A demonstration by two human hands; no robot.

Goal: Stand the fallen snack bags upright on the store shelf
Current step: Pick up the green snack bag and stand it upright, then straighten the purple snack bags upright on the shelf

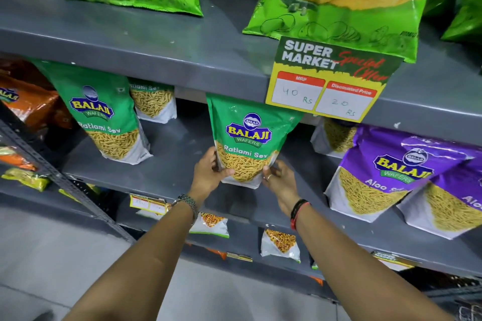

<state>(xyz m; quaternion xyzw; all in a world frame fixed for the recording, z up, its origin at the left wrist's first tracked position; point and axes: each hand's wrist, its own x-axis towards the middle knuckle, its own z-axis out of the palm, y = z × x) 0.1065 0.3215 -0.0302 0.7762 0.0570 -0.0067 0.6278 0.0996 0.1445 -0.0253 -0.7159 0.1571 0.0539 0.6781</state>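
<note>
On the middle shelf [169, 154], a Ratlami Sev bag [246, 146] stood upright near the front edge, the left hand [210, 174] on its lower left side and the right hand [279, 182] on its lower right. To its left stood another Ratlami Sev bag [104, 117], with a third [154, 103] behind it. To the right leaned two Aloo Sev bags [383, 177], one partly before the other. Above, wafer bags [347, 8] sat on the upper shelf [156, 41], a price card [328, 78] hanging from its front edge. Smaller packets [280, 245] lay on the shelf below.
</note>
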